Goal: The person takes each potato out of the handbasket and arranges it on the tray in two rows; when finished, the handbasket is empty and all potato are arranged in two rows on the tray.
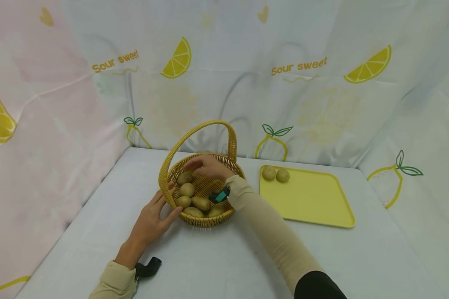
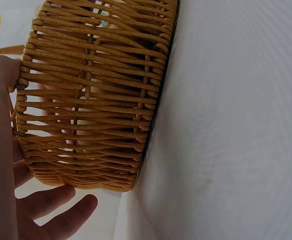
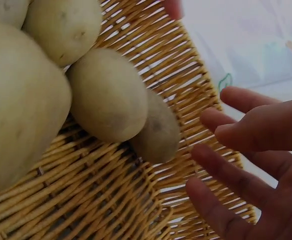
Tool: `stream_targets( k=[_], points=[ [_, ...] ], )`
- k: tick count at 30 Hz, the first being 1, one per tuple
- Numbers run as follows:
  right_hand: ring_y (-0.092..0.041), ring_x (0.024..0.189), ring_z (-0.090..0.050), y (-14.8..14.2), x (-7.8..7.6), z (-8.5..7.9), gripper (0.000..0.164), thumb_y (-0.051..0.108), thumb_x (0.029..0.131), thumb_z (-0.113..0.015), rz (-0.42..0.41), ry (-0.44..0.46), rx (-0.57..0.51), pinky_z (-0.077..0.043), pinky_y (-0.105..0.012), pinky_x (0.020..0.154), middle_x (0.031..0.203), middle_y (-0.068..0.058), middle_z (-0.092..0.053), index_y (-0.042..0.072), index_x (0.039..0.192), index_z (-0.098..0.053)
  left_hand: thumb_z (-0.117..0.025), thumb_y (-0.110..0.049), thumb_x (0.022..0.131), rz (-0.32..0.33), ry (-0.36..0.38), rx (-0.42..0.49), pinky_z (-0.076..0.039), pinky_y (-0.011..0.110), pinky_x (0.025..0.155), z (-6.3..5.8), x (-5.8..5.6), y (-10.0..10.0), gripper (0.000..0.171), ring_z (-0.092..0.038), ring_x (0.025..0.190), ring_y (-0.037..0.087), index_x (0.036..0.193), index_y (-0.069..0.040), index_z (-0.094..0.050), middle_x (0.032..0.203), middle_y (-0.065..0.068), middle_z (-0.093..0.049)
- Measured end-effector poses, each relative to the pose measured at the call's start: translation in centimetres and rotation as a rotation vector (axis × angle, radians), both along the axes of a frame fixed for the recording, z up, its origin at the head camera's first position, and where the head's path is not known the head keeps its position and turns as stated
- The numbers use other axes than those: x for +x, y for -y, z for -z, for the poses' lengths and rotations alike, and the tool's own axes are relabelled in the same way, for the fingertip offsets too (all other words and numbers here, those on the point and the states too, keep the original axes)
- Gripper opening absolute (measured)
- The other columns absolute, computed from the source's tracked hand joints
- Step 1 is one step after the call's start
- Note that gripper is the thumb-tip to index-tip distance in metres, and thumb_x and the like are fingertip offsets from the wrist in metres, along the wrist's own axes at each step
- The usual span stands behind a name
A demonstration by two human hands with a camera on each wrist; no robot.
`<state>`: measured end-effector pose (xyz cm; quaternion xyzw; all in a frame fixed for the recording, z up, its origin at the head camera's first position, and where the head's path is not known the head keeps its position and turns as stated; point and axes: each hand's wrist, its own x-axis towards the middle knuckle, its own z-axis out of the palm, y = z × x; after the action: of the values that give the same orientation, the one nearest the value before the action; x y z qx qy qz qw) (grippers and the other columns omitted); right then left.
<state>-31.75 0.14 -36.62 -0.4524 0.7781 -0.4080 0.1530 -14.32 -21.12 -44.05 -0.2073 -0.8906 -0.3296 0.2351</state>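
A woven basket (image 1: 205, 222) with a tall arched handle holds several potatoes (image 1: 187, 189), mostly along its left and front. My left hand (image 1: 151, 220) holds the basket's left side, its thumb on the rim. In the left wrist view, the basket's wall (image 2: 95, 100) fills the upper left, with two fingers (image 2: 70, 217) extending below it. My right hand (image 1: 209, 167) reaches over the basket's far part. In the right wrist view, the right hand's fingers (image 3: 231, 172) are spread and relaxed, with nothing in them, beside a small potato (image 3: 158, 127) against the weave.
A yellow tray (image 1: 307, 197) lies to the right of the basket. Two potatoes (image 1: 275, 174) sit in its far left corner. Behind the white table (image 1: 202, 265) hangs a lemon-print cloth (image 1: 224, 83), which also runs along both sides.
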Motion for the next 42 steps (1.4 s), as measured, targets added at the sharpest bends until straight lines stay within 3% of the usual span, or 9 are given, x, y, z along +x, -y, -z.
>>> stream_targets(
  k=[5,12,17,28,35,42],
  points=[
    [-0.027,0.117,-0.065,0.9,-0.1,0.7,0.037,-0.015,0.097,-0.055,-0.014,-0.065,0.029,-0.05,-0.026,0.096,0.127,-0.017,-0.07,-0.004,0.128,-0.07,-0.078,-0.022,0.096,0.005,-0.004,0.009,-0.033,0.032,0.117,0.1,0.0,0.1,0.066,-0.043,0.144,0.033,0.153,-0.002,-0.05,0.16,0.014,-0.043],
    [-0.021,0.123,-0.061,1.2,-0.8,2.1,0.04,-0.015,0.095,-0.056,-0.01,-0.13,0.05,-0.048,-0.036,0.104,0.129,-0.012,-0.07,0.0,0.127,-0.073,-0.078,-0.023,0.096,0.004,-0.014,0.001,-0.041,0.048,0.111,-0.1,0.0,0.0,0.066,-0.044,0.143,0.034,0.152,-0.002,-0.051,0.159,0.015,-0.044],
    [-0.019,0.126,-0.058,0.9,-0.8,2.2,0.046,-0.015,0.091,-0.058,-0.035,-0.141,0.074,-0.046,-0.033,0.105,0.134,-0.011,-0.068,0.003,0.131,-0.072,-0.078,-0.023,0.095,-0.003,-0.017,-0.002,-0.043,0.056,0.105,-0.2,-0.1,0.0,0.066,-0.046,0.141,0.034,0.152,-0.001,-0.051,0.156,0.017,-0.047],
    [-0.023,0.126,-0.056,0.9,-0.4,1.8,0.048,-0.015,0.09,-0.068,-0.019,-0.216,0.232,-0.048,-0.026,0.097,0.139,-0.009,-0.06,0.008,0.132,-0.071,-0.078,-0.023,0.096,-0.01,0.002,-0.001,-0.043,0.056,0.105,-0.2,0.0,-0.2,0.066,-0.046,0.141,0.034,0.152,-0.001,-0.051,0.159,0.014,-0.045],
    [-0.023,0.119,-0.058,1.0,-0.5,2.0,0.037,0.001,0.094,-0.077,0.037,-0.25,0.277,-0.048,-0.028,0.097,0.128,-0.01,-0.062,0.006,0.128,-0.065,-0.077,-0.022,0.096,-0.006,-0.002,0.001,-0.043,0.054,0.106,-0.1,0.0,-0.2,0.065,-0.046,0.142,0.034,0.151,0.0,-0.052,0.159,0.015,-0.044],
    [-0.024,0.123,-0.056,1.0,-0.5,2.1,0.05,0.003,0.091,-0.08,0.055,-0.245,0.329,-0.047,-0.029,0.1,0.134,-0.011,-0.061,0.006,0.138,-0.063,-0.078,-0.021,0.095,-0.004,-0.006,0.001,-0.041,0.046,0.111,-0.1,0.0,-0.1,0.064,-0.044,0.143,0.033,0.149,0.002,-0.053,0.16,0.015,-0.043]
  ],
)
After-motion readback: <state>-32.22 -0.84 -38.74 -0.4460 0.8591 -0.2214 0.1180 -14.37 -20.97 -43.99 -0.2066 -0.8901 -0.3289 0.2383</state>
